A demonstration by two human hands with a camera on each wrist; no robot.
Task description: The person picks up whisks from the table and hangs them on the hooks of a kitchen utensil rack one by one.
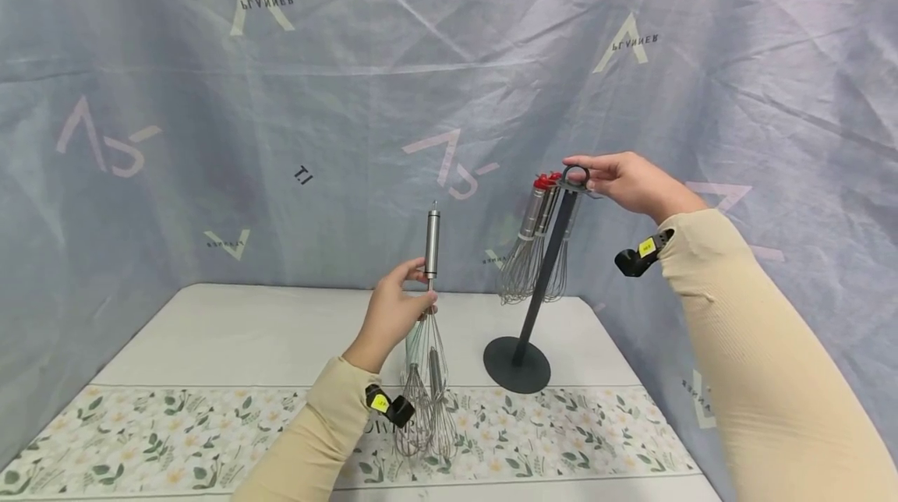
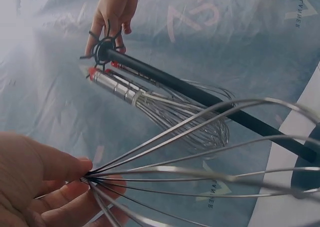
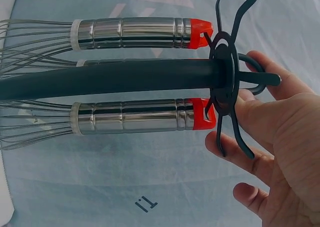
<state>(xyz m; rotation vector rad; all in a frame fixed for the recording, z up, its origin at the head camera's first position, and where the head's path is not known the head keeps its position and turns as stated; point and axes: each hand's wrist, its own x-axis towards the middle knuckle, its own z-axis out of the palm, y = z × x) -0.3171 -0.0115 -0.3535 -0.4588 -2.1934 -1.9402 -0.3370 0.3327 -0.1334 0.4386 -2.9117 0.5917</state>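
Upright in my left hand (image 1: pixel 398 307) is a whisk (image 1: pixel 433 245) with a plain steel handle. Thumb and fingers pinch it where its wires meet, as the left wrist view shows close up. My right hand (image 1: pixel 631 181) holds the top ring (image 3: pixel 256 72) of a black utensil stand (image 1: pixel 543 276) between thumb and finger. Below that ring, curved hooks (image 3: pixel 245 9) fan out around the post. Several whisks (image 3: pixel 140 116) with shiny handles and red end caps hang from these hooks, wire ends down. The post partly hides one of them in the right wrist view.
Two more whisks (image 1: pixel 415 424) lie on the white table (image 1: pixel 266 334), partly behind the held whisk's wires, over a floral strip (image 1: pixel 210 440). The stand's round base (image 1: pixel 517 377) is on the table's right part. Grey-blue printed cloth (image 1: pixel 351 112) rises behind and at both sides.
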